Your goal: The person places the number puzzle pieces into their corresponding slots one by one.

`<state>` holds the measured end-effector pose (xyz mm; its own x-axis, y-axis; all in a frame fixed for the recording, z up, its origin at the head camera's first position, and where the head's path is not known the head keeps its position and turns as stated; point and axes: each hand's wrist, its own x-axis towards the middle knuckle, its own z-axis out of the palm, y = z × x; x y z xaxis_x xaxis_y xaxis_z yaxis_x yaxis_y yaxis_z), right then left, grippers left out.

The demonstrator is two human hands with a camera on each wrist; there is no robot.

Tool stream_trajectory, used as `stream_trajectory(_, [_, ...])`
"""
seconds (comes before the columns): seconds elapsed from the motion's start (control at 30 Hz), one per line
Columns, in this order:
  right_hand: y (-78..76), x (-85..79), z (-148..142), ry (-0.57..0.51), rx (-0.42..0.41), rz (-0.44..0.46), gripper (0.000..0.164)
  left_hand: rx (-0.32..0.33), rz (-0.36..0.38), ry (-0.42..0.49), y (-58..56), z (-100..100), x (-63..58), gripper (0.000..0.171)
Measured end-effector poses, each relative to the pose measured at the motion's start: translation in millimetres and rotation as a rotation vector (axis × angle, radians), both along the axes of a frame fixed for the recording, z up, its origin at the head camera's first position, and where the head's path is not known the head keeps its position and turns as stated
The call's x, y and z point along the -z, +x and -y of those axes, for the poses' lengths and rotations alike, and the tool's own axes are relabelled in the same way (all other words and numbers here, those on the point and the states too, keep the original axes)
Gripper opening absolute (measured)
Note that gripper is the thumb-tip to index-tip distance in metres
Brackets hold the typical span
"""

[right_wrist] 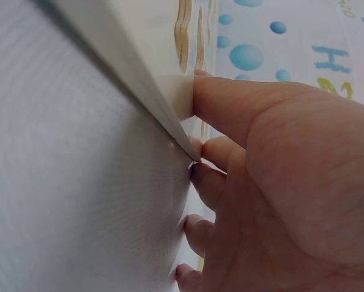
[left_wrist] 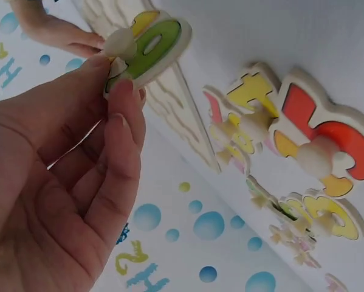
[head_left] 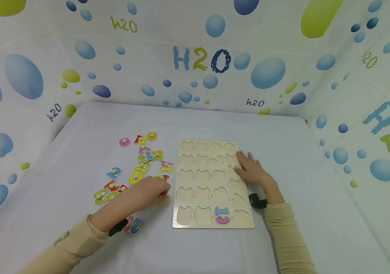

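Note:
My left hand (head_left: 147, 192) is just left of the wooden puzzle board (head_left: 194, 167). In the left wrist view its thumb and fingers pinch the wooden knob of a green and yellow number puzzle piece (left_wrist: 150, 56), held above the table. At the board's right edge, my right hand (head_left: 254, 171) rests with fingers spread. The right wrist view has its thumb (right_wrist: 221, 103) on the board's top and the other fingertips along the edge. A blue and pink number 10 piece (head_left: 222, 216) sits in the board's bottom row; the other recesses are bare.
Loose number pieces lie left of the board, some overlapping, among them a pink piece (head_left: 124, 142), a blue piece (head_left: 114, 173) and a red and orange piece (left_wrist: 327, 131). A blue 2 (head_left: 136, 226) lies near the left wrist. A patterned curtain (head_left: 266, 45) surrounds the white table (head_left: 284, 140).

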<state>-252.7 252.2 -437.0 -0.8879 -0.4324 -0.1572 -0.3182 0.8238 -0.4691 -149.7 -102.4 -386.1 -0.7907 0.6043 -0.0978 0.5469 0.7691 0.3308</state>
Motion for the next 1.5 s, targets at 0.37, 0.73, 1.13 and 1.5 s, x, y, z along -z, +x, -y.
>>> stream_trajectory(0.37, [0.3,-0.4,-0.7,-0.016,0.001,0.003,0.066,-0.098,0.176,0.429,-24.8,-3.7,7.5,0.020])
stream_trajectory(0.73, [0.5,-1.4,-1.1,-0.017,0.004,0.000,0.066,-0.269,0.285,0.459,-49.3,-19.2,14.2,0.014])
stream_trajectory(1.13, [-1.1,0.4,0.5,-0.010,0.004,0.009,0.067,-0.288,0.358,0.439,-61.8,-21.4,30.7,0.013])
stream_trajectory(1.5, [-1.6,1.2,-0.4,0.001,0.014,0.018,0.067,-0.152,0.300,0.368,-43.3,-26.2,37.7,0.012])
